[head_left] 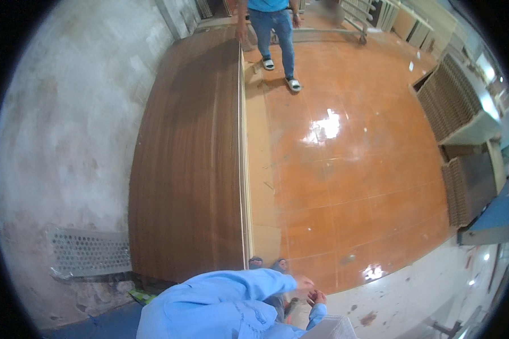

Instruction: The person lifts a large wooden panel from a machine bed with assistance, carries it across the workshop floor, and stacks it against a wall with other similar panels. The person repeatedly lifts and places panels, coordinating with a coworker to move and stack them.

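Observation:
In front of my body, at the lower edge, my two hands come close together. My left hand [303, 283] reaches across from a blue sleeve [243, 282]; its fingers are too blurred to read. Just below it, my right hand [318, 298] has its fingers curled in, and whatever they may hold is too small to make out. Left of my feet, a stack of large dark brown wood-grain panels [189, 158] stretches away along the wall. Neither hand touches it. At its far end stands another person [274, 34] in a blue top and jeans, one hand by the stack's corner.
A brown cardboard strip [260, 147] lies along the stack's right side on the glossy orange tiled floor [356, 169]. Stacked boards [458, 101] stand at the right, with a wheeled metal rack [356, 17] at the back. A perforated sheet [90, 254] leans on the left wall.

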A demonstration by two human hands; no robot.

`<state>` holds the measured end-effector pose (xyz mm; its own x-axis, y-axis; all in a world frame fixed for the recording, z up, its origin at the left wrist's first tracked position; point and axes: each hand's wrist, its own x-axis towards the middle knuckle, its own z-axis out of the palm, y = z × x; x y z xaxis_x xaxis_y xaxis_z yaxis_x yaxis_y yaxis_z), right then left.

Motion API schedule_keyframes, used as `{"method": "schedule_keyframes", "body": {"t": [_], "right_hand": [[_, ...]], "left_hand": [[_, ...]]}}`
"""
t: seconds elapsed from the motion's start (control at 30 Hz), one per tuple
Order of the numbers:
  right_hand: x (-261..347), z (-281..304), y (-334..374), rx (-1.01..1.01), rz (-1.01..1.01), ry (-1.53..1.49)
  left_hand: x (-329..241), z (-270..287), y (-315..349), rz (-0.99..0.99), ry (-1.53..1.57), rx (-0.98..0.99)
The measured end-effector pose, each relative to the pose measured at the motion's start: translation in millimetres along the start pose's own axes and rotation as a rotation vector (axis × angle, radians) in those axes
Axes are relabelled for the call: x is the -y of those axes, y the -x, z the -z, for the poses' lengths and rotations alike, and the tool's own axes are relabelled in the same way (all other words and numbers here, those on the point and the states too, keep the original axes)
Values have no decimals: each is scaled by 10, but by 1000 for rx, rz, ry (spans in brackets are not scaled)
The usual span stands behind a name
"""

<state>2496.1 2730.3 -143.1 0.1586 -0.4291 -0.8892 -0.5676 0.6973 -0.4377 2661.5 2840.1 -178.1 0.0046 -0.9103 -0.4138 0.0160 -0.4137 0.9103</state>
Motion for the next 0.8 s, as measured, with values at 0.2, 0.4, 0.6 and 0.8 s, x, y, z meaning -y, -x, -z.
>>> {"method": "schedule_keyframes", "body": {"t": [0.2,0.4,0.6,0.8], "right_hand": [[180,259,263,1,-14,129],[-23,647,-530,157,-213,295],[613,918,-1239,131,-198,336],[1552,933,-1657,63,-190,298]], "left_hand": [[1248,1137,975,466,133,-726],[1762,2160,2889,1006,71,-1258],[1225,1794,3313,929,693,-1484],[81,1318,2305,728,708,-1219]]}}
